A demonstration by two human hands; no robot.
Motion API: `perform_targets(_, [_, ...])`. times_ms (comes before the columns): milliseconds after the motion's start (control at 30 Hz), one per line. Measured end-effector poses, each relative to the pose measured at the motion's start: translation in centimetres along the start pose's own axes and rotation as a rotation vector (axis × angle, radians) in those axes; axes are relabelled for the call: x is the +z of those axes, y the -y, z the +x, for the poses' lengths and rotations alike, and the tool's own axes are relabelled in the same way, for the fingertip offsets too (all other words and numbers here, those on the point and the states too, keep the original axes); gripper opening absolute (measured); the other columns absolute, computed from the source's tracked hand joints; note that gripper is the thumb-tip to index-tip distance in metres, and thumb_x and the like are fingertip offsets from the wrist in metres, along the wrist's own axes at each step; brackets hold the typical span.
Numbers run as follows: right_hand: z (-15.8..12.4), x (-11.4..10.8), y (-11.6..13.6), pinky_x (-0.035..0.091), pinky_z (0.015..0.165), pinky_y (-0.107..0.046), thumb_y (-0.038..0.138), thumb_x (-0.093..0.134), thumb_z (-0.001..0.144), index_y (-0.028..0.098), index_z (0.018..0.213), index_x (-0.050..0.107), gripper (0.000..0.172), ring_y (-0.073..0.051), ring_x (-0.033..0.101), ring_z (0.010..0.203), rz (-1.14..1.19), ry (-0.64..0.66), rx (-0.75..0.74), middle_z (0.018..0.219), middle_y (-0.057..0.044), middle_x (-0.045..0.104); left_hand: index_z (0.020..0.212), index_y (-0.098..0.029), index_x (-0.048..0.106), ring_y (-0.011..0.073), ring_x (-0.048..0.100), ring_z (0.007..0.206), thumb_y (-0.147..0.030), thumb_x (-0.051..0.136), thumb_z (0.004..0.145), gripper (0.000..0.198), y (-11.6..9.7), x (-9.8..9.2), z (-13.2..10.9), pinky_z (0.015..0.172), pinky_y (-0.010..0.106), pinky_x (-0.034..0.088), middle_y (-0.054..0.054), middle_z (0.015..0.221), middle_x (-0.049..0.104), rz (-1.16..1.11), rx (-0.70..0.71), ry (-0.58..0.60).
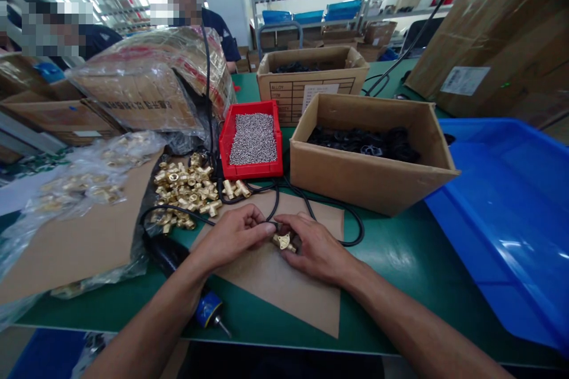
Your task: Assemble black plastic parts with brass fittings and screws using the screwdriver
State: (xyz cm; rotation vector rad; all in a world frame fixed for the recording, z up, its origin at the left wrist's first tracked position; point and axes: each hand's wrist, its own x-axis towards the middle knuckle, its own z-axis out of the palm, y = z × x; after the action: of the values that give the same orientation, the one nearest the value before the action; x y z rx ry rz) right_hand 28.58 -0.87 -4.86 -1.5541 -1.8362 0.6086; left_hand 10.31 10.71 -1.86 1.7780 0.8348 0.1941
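In the head view, a brass fitting (283, 241) with a flat flange sits in the fingers of my right hand (317, 249), just above a sheet of brown cardboard (284, 293). My left hand (237, 234) is closed in a pinch at the fitting's upper left side. A small dark thing shows by its fingertips, too small to name. Left of my left hand lies a pile of brass tee fittings (184, 192). Under my left forearm rests a black and blue electric screwdriver (207, 308), its bit pointing toward the table's front edge.
Behind my hands stand a red bin (251, 172) of small metal screws and a cardboard box (355, 172) of black parts. A black cable (355, 237) loops across the green table. A blue tray (498, 189) is at right, bagged fittings (84, 183) at left. Two people sit beyond.
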Motion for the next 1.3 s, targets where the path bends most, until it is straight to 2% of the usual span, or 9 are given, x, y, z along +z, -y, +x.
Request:
perform_targets(100, [0.0,-0.2,0.1,0.049,0.088,-0.038,0.027,0.076,0.072,0.020,0.130,0.051,0.063,-0.023,0.058,0.100,-0.079,-0.034,0.056,0.113,-0.009,0.060,0.085,-0.017,0.056,0.0126,0.054,0.064,-0.050,0.062,0.082,0.034,0.1,-0.1,-0.1,0.057,0.024,0.038,-0.001,0.073,0.059,0.048,0.017,-0.004])
perform_targets(233, [-0.2,-1.1,0.1,0.050,0.087,-0.038,0.041,0.083,0.066,0.025,0.130,0.052,0.074,-0.023,0.060,0.098,-0.130,0.069,0.048,0.115,-0.007,0.057,0.092,-0.017,0.062,0.0126,0.053,0.070,-0.041,0.068,0.079,0.028,-0.5,-0.1,-0.2,0.062,0.024,0.041,-0.002,0.075,0.058,0.100,0.086,0.057])
perform_targets(433, [-0.2,-1.7,-0.2,0.049,0.082,-0.034,0.030,0.080,0.070,0.022,0.111,0.060,0.046,-0.023,0.062,0.096,-0.145,0.140,0.041,0.107,-0.006,0.061,0.107,-0.021,0.064,0.0165,0.059,0.086,-0.028,0.066,0.080,0.028,-1.9,0.7,0.0,0.081,0.029,0.047,0.002,0.097,0.065,0.339,0.271,0.174])
perform_targets(500, [-0.2,-1.4,-0.4,0.049,0.087,-0.036,0.029,0.081,0.068,0.021,0.117,0.057,0.056,-0.024,0.061,0.103,-0.116,0.106,0.044,0.114,-0.007,0.062,0.114,-0.023,0.062,0.0181,0.059,0.095,-0.025,0.063,0.083,0.031,-1.8,1.0,0.2,0.089,0.031,0.046,0.003,0.107,0.065,0.422,0.338,0.177])
perform_targets(567, [-0.3,-1.1,-0.7,0.047,0.095,-0.038,0.027,0.083,0.066,0.022,0.132,0.046,0.076,-0.026,0.058,0.113,-0.072,0.061,0.039,0.128,-0.009,0.058,0.120,-0.024,0.059,0.0192,0.058,0.105,-0.021,0.059,0.085,0.035,-1.6,1.3,0.3,0.096,0.033,0.043,0.004,0.116,0.063,0.478,0.387,0.181])
perform_targets(667, [-0.4,-0.8,-1.1,0.047,0.095,-0.038,0.026,0.083,0.064,0.025,0.144,0.033,0.094,-0.026,0.059,0.113,-0.037,0.040,0.042,0.133,-0.009,0.056,0.124,-0.026,0.056,0.0204,0.055,0.114,-0.019,0.055,0.087,0.037,-1.3,1.3,0.2,0.101,0.035,0.041,0.004,0.123,0.061,0.519,0.415,0.195])
perform_targets(867, [-0.2,-0.5,-1.2,0.050,0.088,-0.039,0.030,0.081,0.067,0.026,0.148,0.028,0.097,-0.025,0.063,0.103,-0.045,0.056,0.040,0.123,-0.009,0.062,0.128,-0.026,0.049,0.0219,0.058,0.109,-0.029,0.067,0.082,0.050,-0.6,0.9,0.0,0.097,0.036,0.046,0.005,0.123,0.061,0.513,0.368,0.169])
perform_targets(1033, [0.2,-0.2,-1.3,0.050,0.087,-0.039,0.030,0.083,0.065,0.029,0.150,0.024,0.103,-0.025,0.063,0.101,-0.046,0.082,0.045,0.121,-0.008,0.064,0.117,-0.025,0.056,0.0214,0.061,0.102,-0.026,0.063,0.085,0.032,0.5,0.6,0.3,0.092,0.035,0.047,0.004,0.112,0.064,0.530,0.364,0.175])
perform_targets(1300, [0.5,0.2,-1.4,0.050,0.088,-0.039,0.030,0.083,0.065,0.028,0.150,0.022,0.104,-0.024,0.063,0.102,-0.060,0.112,0.054,0.125,-0.008,0.062,0.122,-0.026,0.053,0.0205,0.061,0.104,-0.024,0.064,0.085,0.039,1.1,0.6,0.1,0.093,0.034,0.047,0.004,0.117,0.063,0.494,0.376,0.165])
